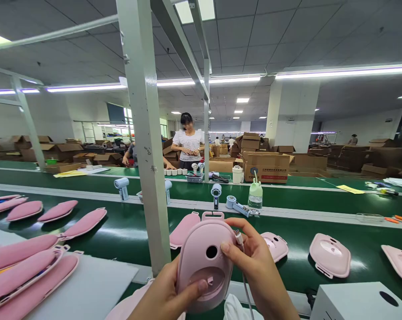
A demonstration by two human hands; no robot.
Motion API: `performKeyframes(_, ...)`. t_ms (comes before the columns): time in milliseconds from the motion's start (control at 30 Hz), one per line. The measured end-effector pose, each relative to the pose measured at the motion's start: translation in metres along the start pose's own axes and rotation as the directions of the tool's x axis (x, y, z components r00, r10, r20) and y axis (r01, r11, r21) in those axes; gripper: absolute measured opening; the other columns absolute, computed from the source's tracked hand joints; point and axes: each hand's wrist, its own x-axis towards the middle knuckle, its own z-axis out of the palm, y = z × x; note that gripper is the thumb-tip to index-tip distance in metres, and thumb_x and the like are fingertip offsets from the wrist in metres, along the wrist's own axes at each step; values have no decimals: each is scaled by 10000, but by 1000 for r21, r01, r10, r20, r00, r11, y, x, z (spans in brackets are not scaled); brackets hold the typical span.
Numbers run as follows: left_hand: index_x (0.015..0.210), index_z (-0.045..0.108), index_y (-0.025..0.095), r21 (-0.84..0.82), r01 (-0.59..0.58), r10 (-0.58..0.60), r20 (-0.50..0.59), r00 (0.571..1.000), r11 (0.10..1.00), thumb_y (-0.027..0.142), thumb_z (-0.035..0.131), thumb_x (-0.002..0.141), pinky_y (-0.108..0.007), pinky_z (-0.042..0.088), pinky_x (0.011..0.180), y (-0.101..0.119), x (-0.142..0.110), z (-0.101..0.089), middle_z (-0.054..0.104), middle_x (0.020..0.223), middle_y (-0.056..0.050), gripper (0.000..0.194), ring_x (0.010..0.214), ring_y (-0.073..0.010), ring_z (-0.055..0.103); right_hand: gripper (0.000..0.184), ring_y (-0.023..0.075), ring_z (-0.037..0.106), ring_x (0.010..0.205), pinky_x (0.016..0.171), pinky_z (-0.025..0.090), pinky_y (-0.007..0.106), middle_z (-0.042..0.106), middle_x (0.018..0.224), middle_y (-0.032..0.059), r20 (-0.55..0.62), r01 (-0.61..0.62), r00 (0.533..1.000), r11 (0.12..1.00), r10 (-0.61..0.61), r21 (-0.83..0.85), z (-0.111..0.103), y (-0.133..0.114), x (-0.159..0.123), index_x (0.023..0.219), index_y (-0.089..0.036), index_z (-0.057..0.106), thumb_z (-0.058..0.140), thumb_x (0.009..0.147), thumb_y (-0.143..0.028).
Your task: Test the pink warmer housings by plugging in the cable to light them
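The pink shell (197, 238) is held up over the green desk (296, 271), facing me not at all. The left hand (172, 286) grasps it low, thumb in the hollow; the right hand's (256, 258) fingers clasp its upper edge, a white cable (246, 289) among them. Beyond, a co-worker (188, 144) stands.

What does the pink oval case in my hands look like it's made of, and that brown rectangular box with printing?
Pink oval case: probably hard plastic, satin finish, judging by its smooth moulded curves and soft sheen. Brown rectangular box: likely cardboard, matte, given its dull printed sides.
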Motion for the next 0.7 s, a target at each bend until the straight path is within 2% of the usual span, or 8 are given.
performKeyframes(133,1154,667,159,11,-2,2,10,1000,1000,587,723,651,-360,526,803,0,1,2,734,1037,-105,663,919,-304,663,401,148,572,710,612,442,215,669,741,-10,6,2,1000,1000,-2,22,0,-1,1,1058,-246,627,801,718,-368)
performKeyframes(267,1190,609,138,29,64,-63,-11,998,998,580,726,635,-368,531,818,2,1,4,714,1075,-110,718,930,-305,653,406,147,572,689,593,437,213,681,718,-5,-11,-26,1000,999,26,33,3,-5,-2,1038,-241,637,814,700,-378)
performKeyframes(433,1195,596,150,35,58,-58,-7,998,998,528,749,623,-359,538,852,1,0,5,706,1078,-98,703,979,-303,642,426,157,596,703,621,450,231,703,747,10,-26,-34,999,999,35,39,4,-10,-5,1033,-238,642,827,683,-395)
performKeyframes(600,1088,638,118,25,33,-32,-39,999,999,600,729,602,-363,583,758,-1,2,8,715,1004,-143,690,898,-308,667,427,158,611,720,667,465,238,711,755,2,-49,-25,998,999,26,35,8,-13,-6,999,-248,664,847,650,-411)
performKeyframes(700,987,672,133,0,23,-23,-85,996,1000,596,747,577,-336,589,712,-1,3,10,730,923,-119,623,843,-293,675,430,172,627,741,689,476,255,709,770,4,-80,-23,996,999,25,31,12,-17,-8,971,-252,682,860,622,-428)
